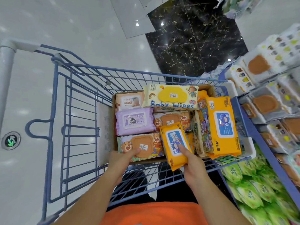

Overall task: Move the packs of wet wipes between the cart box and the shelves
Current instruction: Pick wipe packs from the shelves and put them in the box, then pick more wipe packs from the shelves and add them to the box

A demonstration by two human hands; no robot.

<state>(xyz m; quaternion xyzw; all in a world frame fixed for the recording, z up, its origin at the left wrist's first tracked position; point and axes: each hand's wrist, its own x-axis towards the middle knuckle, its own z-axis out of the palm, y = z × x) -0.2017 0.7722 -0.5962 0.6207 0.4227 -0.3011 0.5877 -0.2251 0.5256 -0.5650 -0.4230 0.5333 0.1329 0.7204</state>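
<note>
Arms (pixel 100 187) extend forward, right grip (pixel 192 164) pinching orange pack (pixel 176 143), left grip (pixel 121 159) clasping bear pack (pixel 142 146).

We see the cardboard box (pixel 210 90) packed with wet wipes lying lid-up. At its 12 o'clock the yellow Baby Wipes pack (pixel 170 96) rests tilted on its neighbours. A pink pack (pixel 130 101) lies at 10 o'clock and a lilac pack (pixel 135 121) at 9. A bear-print pack (pixel 172 120) with a brown lid fills the centre. At 7 o'clock a second bear pack (pixel 141 146) lies flat, the left hand (pixel 121 161) gripping its near edge, thumb on the lid. The large orange pack (pixel 219 125) overlaps the box's 3 o'clock rim. At 6 o'clock the small orange pack (pixel 176 144) sits raised and slanted in the right hand (pixel 192 166). At the box's 3 o'clock, the shelves (pixel 276 95) carry brown-lidded packs (pixel 263 103), with green packs (pixel 253 189) below.
</note>
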